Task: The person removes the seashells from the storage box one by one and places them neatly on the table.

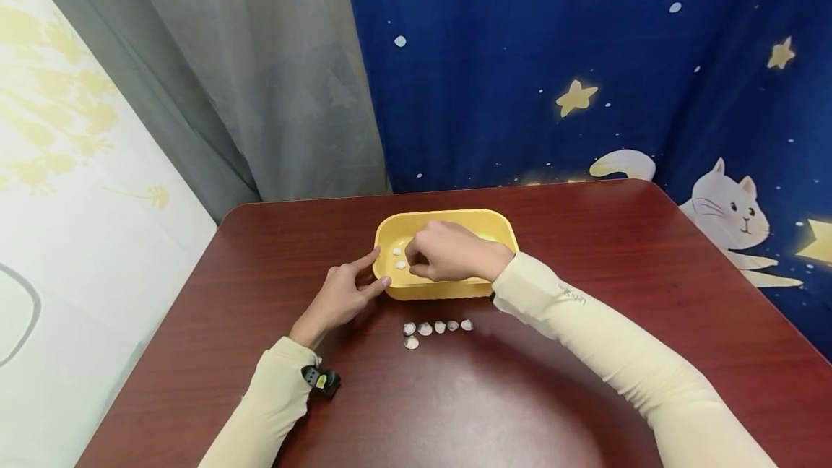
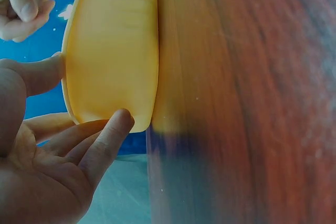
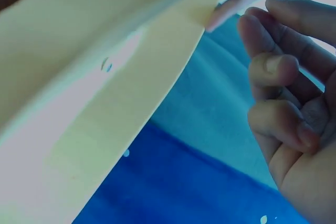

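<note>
A yellow plastic basin point(image 1: 448, 293) stands on the table with small white seashells point(image 1: 400, 264) at its left end. My left hand point(image 1: 344, 295) touches that end, thumb and fingers spread along the rim and outer wall. In the left wrist view its fingers point(image 2: 107, 142) lie fairly straight against the basin. Over the basin, my right hand point(image 1: 448, 251) hangs with curled fingers. The right wrist view shows its thumb and index fingertips close together, with nothing visible between them. In front of the basin, several seashells point(image 1: 425, 328) form a row, with one more shell point(image 1: 412, 343) below its left end.
The dark red wooden table point(image 1: 559, 396) carries the basin and shells. Behind it hang a grey curtain point(image 1: 260, 78) and a blue curtain point(image 1: 494, 63) with stars and a cat. A white patterned surface point(image 1: 78, 201) borders the left side. A black strap device point(image 1: 321, 381) sits on my left wrist.
</note>
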A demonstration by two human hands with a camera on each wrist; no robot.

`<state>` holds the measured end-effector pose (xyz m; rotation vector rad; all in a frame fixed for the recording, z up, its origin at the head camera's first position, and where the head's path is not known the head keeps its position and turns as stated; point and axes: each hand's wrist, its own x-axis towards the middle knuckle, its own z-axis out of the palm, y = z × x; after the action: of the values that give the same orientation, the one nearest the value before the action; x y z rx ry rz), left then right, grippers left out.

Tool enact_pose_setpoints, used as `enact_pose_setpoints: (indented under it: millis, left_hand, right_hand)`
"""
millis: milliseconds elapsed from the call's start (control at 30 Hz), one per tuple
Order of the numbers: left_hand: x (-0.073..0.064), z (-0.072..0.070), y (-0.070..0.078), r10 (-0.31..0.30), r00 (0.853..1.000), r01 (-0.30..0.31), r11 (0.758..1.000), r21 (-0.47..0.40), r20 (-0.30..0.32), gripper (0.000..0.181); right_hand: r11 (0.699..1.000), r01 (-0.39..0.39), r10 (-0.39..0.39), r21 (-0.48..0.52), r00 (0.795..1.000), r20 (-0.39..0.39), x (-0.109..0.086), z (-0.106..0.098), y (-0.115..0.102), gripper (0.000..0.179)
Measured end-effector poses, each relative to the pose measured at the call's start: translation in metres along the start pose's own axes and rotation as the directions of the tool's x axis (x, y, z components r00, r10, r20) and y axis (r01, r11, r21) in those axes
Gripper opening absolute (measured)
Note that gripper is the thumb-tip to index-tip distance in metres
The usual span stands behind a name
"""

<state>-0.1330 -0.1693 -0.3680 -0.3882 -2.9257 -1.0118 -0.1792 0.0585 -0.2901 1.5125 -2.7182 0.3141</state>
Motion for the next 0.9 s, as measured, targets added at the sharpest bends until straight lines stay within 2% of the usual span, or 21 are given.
enact_pose_setpoints:
  millis: [200,367,600,900]
  left_hand:
    - [0.001,-0.001,0.0,-0.016,1.0,0.016,1.0,-0.006,0.002,0.068]
    - [0.0,0.0,-0.001,-0.014,1.0,0.015,1.0,-0.026,0.003,0.068]
    - [0.002,0.001,-0.003,-0.002,1.0,0.002,0.999,-0.037,-0.011,0.067]
    - [0.005,0.002,-0.002,-0.008,1.0,0.008,0.998,-0.062,0.003,0.067]
  right_hand:
    - [0.998,-0.048,0.047,0.034,0.999,0.024,0.016,-0.006,0.018,0.014]
    - [0.995,-0.101,0.1,0.018,0.993,0.059,0.03,-0.002,0.033,0.014]
    - [0.987,-0.161,0.163,-0.025,0.98,0.116,0.05,0.014,0.052,0.013]
    - [0.968,-0.237,0.249,-0.087,0.954,0.17,0.072,0.039,0.071,0.014]
